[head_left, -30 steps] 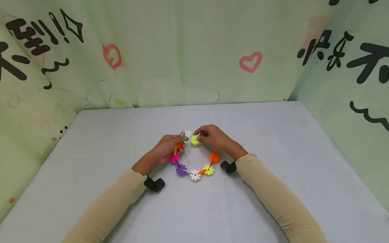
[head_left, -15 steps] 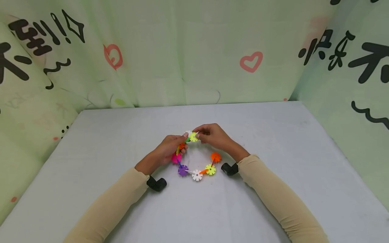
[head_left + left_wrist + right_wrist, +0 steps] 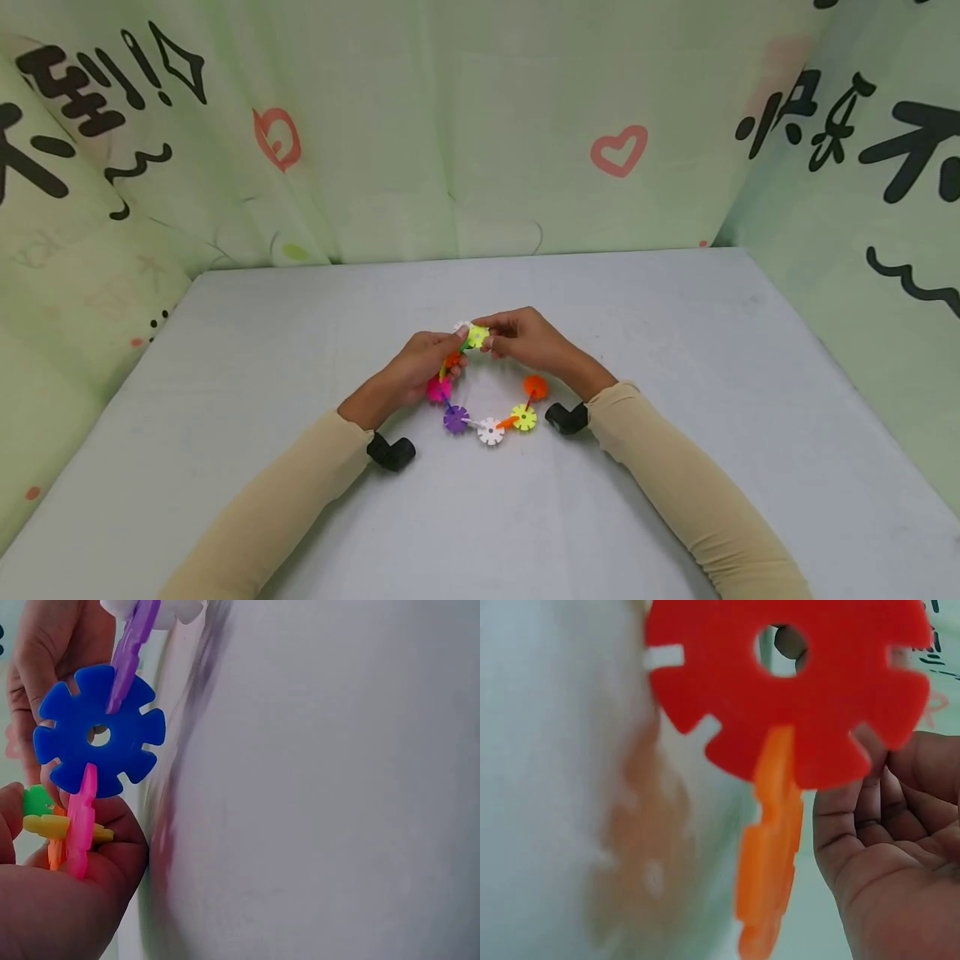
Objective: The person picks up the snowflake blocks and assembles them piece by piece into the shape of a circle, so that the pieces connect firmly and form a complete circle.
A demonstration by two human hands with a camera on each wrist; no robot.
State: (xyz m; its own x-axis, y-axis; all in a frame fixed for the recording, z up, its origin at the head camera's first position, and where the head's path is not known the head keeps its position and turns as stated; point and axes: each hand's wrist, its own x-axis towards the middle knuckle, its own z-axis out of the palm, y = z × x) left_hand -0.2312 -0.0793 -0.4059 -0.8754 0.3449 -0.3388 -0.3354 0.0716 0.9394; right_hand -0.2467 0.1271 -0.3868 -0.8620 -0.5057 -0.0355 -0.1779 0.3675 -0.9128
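Slotted flower-shaped plastic discs are joined edge to edge in a curved chain. My left hand (image 3: pixel 420 365) grips the chain's upper left end, where an orange disc (image 3: pixel 452 359) and a green one show at the fingers. My right hand (image 3: pixel 527 337) pinches a yellow-green disc (image 3: pixel 477 337) against that end, beside a white disc (image 3: pixel 461 325). Below hang a pink disc (image 3: pixel 438 389), a purple disc (image 3: pixel 455 419) and a white disc (image 3: pixel 491 432). A blue disc (image 3: pixel 64 739) shows large in the left wrist view. Fingers partly hide the joint between the hands.
The chain's other end, an orange disc (image 3: pixel 536 387), lies below my right hand. A red disc (image 3: pixel 720 690) fills the top of the right wrist view. White cloth covers the table (image 3: pixel 315 333); a printed green curtain (image 3: pixel 450 167) stands behind it.
My right hand has brought the yellow-green disc left and slightly up, up to the end in my left hand. The chain and left hand have shifted slightly right.
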